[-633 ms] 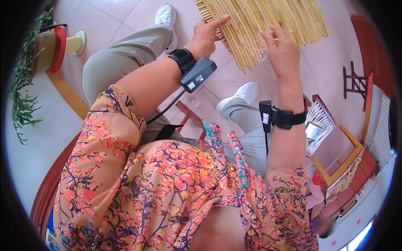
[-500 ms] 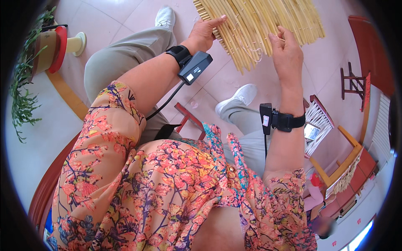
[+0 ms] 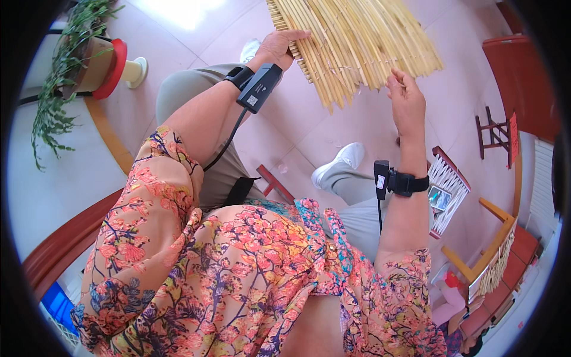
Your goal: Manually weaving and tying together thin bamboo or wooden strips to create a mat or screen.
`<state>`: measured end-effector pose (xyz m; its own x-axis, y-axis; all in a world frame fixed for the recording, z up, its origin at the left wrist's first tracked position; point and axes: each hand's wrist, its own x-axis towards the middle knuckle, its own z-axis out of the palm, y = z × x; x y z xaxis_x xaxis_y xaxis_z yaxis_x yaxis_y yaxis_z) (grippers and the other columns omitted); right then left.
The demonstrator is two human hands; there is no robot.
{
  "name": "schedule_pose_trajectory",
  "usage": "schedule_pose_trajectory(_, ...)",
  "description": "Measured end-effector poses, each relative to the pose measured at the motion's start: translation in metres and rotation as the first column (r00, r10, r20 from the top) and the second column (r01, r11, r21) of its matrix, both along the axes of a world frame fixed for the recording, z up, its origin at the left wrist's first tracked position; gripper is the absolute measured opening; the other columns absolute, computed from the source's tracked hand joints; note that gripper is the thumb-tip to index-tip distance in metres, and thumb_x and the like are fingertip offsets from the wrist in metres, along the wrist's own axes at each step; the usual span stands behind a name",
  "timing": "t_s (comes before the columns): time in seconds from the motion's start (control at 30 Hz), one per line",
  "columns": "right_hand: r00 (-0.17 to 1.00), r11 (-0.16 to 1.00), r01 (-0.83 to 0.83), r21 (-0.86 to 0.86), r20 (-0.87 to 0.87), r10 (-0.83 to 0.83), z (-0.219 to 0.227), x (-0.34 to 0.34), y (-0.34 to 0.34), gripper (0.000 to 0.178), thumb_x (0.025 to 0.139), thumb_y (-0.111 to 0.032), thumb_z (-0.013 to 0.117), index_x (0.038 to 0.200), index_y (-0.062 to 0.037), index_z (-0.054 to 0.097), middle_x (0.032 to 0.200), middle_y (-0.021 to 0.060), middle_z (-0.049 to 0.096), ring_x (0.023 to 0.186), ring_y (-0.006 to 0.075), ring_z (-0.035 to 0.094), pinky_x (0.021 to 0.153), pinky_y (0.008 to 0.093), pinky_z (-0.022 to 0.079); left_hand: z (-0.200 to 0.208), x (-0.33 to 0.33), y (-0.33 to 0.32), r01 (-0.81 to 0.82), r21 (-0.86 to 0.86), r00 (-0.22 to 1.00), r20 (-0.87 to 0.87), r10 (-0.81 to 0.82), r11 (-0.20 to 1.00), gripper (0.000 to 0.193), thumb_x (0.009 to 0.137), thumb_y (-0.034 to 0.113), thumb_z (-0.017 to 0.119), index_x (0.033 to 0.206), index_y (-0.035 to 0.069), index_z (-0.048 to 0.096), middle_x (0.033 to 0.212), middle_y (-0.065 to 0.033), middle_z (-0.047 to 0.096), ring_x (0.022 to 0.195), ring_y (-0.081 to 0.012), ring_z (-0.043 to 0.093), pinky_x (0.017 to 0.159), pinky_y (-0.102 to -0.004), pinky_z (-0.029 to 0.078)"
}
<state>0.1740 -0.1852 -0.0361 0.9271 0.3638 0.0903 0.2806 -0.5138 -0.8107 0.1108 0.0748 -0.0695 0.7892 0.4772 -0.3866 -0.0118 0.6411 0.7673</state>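
A mat of pale yellow stalks [image 3: 357, 41], laid side by side and bound with thin thread, hangs at the top of the head view. My left hand [image 3: 276, 49] grips its left edge, thumb lying over the top stalks and the other fingers beneath. Just off the mat's lower right edge is my right hand [image 3: 408, 107], with thumb and fingers drawn together in a pinch. Whatever is between those fingertips is too fine to make out. Black bands with small boxes are strapped on both wrists.
A wooden-framed stool with a white woven seat [image 3: 455, 184] bears a phone [image 3: 439, 198] at my right. Beyond it stand a dark folding stool [image 3: 496, 135] and a yellow wooden frame [image 3: 482, 238]. A potted plant [image 3: 65, 89] is at far left; another person [image 3: 455, 306] appears lower right.
My right hand has drawn back toward me from the mat's edge. The loose white thread loop on the mat has shrunk from sight. My left hand keeps its hold.
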Motion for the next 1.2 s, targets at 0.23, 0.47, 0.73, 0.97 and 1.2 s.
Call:
schedule_pose_trajectory(0.23,0.898,0.968,0.007,0.252,-0.427,0.105,0.026,-0.011,0.007,0.027,0.090,-0.016,0.054,0.110,0.0015,0.058,0.098,0.0057,0.061,0.086,0.0131,0.060,0.071,0.0226,0.047,0.067,-0.009,0.023,0.018,0.273,0.998,0.060,-0.036,0.962,0.029,0.070,-0.001,0.065,0.097,-0.003,0.058,0.095,-0.0126,0.061,0.086,-0.0254,0.061,0.076,-0.0353,0.049)
schedule_pose_trajectory(0.47,0.848,0.897,-0.183,0.403,-0.397,0.352,0.048,-0.029,0.036,0.039,0.092,-0.028,0.051,0.117,0.0018,0.053,0.107,0.0120,0.059,0.101,0.0208,0.058,0.085,0.0295,0.047,0.125,-0.009,0.015,0.128,0.525,0.962,0.140,-0.233,0.841,0.025,0.069,0.007,0.062,0.093,-0.002,0.063,0.081,-0.0102,0.065,0.071,-0.0184,0.063,0.064,-0.0275,0.050)
schedule_pose_trajectory(0.73,0.826,0.852,-0.079,0.517,-0.445,0.346,0.060,-0.034,0.051,0.052,0.092,-0.034,0.049,0.124,0.0072,0.043,0.114,0.0205,0.054,0.106,0.0267,0.055,0.090,0.0340,0.045,0.172,-0.004,0.007,0.250,0.812,0.935,-0.060,-0.351,0.528,0.033,0.067,0.007,0.061,0.099,-0.002,0.063,0.085,-0.0114,0.066,0.068,-0.0174,0.063,0.064,-0.0268,0.050)
schedule_pose_trajectory(0.97,0.705,0.491,0.263,0.831,-0.513,0.490,0.051,-0.024,0.076,0.070,0.092,-0.046,0.043,0.136,0.0030,0.021,0.130,0.0202,0.039,0.119,0.0293,0.043,0.098,0.0398,0.038,0.187,-0.013,-0.039,-0.058,0.968,0.950,-0.022,-0.311,-0.244,0.020,0.060,0.017,0.061,0.077,0.006,0.064,0.069,-0.0150,0.062,0.066,-0.0328,0.061,0.063,-0.0395,0.050)
schedule_pose_trajectory(1.2,0.776,0.228,0.212,0.950,-0.306,0.552,0.030,-0.063,0.076,0.053,0.094,-0.045,0.038,0.133,-0.0090,0.031,0.132,0.0075,0.040,0.122,0.0217,0.039,0.100,0.0381,0.036,0.182,-0.043,-0.078,-0.072,0.754,0.824,-0.324,-0.464,-0.653,0.012,0.064,0.009,0.059,0.075,0.004,0.059,0.069,-0.0125,0.062,0.070,-0.0288,0.062,0.059,-0.0378,0.049)
